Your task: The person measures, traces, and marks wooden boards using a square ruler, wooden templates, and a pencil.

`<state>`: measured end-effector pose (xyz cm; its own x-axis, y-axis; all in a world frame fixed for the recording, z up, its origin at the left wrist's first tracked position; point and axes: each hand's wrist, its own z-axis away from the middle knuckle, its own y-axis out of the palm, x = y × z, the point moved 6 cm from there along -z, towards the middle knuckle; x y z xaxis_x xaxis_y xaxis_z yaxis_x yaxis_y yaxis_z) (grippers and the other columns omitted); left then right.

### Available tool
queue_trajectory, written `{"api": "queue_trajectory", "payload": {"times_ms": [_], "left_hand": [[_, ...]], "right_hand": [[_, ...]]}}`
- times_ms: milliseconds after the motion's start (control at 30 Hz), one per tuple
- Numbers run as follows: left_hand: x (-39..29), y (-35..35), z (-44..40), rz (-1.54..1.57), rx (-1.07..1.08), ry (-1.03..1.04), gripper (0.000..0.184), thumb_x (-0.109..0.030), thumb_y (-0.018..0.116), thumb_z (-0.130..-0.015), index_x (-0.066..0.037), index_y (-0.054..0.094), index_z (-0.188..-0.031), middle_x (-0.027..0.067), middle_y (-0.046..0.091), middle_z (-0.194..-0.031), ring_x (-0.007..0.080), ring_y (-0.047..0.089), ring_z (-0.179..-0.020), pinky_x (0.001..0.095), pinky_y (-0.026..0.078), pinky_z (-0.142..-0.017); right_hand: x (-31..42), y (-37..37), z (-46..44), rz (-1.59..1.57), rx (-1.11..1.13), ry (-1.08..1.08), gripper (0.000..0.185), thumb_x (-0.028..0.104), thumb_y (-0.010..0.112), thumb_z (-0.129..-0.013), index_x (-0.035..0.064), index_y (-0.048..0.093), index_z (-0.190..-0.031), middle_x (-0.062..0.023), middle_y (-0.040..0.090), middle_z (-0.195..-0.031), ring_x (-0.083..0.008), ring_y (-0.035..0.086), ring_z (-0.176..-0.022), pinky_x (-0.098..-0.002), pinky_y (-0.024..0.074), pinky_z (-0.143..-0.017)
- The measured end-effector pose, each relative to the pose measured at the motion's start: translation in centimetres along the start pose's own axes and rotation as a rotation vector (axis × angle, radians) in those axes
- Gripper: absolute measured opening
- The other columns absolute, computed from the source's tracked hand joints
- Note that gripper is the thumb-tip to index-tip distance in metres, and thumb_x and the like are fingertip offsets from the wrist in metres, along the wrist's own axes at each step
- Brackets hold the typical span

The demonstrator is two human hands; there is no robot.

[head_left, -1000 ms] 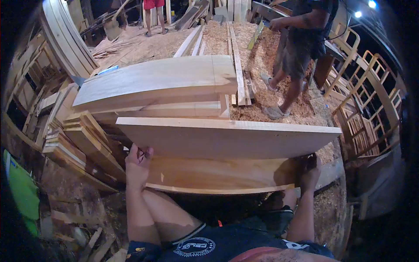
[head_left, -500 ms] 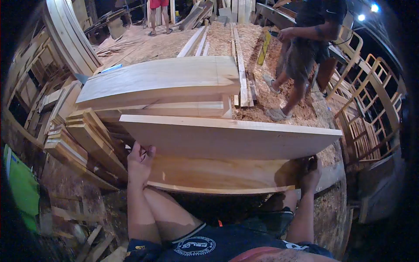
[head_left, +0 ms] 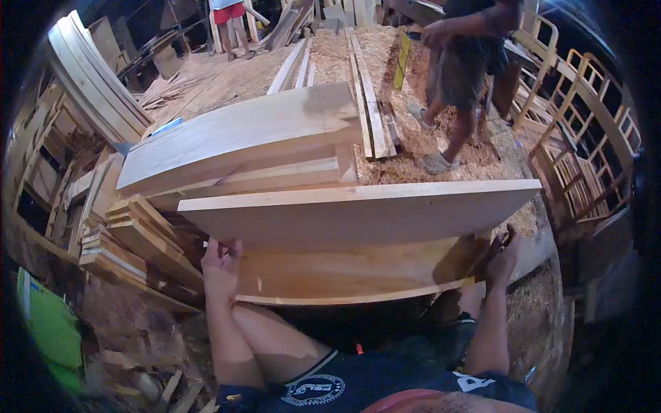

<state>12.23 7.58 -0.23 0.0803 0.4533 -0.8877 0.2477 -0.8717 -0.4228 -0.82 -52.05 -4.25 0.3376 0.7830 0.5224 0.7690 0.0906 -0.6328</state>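
Note:
A wide pale wooden board (head_left: pixel 358 215) stands tilted on its long side in front of me. Under it lies a second, yellower board (head_left: pixel 344 272), reaching back toward my lap. My left hand (head_left: pixel 222 260) is closed at the lower left corner of the tilted board, fingers curled and thumb up. At the opposite end, my right hand (head_left: pixel 502 256) has its fingers bent around the lower right corner, partly in shadow. Where the two boards meet is hard to make out.
Beyond is a stack of thick curved planks (head_left: pixel 241 138). Cut boards (head_left: pixel 138 241) are piled at left, long strips (head_left: pixel 368 96) lie on sawdust. A co-worker (head_left: pixel 461 76) stands at right holding a yellow tool (head_left: pixel 402 62); another person (head_left: pixel 231 27) stands far back. Wooden frames (head_left: pixel 585 117) lean at right.
The view has turned slightly, and the tilted board's right end now sits higher in it than its left. Both hands remain at the board's ends. The far person has shifted a little.

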Motion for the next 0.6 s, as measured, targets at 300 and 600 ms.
{"api": "queue_trajectory", "payload": {"times_ms": [300,600], "left_hand": [[2.7,0.0,-0.2,0.105,-0.014,0.049,0.035,-0.017,0.064,-0.099,-0.001,0.055,-0.128,0.0064,0.064,-0.108,0.0133,0.056,-0.100,0.0281,0.045,-0.091],[3.3,-0.4,-0.5,-0.074,0.022,0.049,0.041,-0.019,0.064,-0.099,0.001,0.051,-0.133,0.0078,0.060,-0.120,0.0163,0.054,-0.108,0.0322,0.045,-0.094]], "right_hand": [[-4.7,1.6,0.0,-0.745,0.109,0.633,0.035,0.035,0.058,-0.102,0.0093,0.065,-0.124,-0.0016,0.061,-0.092,-0.0103,0.055,-0.074,-0.0260,0.0508,-0.067],[-4.4,-1.9,-1.1,-0.633,0.059,0.404,0.040,0.041,0.057,-0.102,0.0024,0.066,-0.105,-0.0007,0.063,-0.082,-0.0089,0.057,-0.073,-0.0259,0.0481,-0.067]]}}
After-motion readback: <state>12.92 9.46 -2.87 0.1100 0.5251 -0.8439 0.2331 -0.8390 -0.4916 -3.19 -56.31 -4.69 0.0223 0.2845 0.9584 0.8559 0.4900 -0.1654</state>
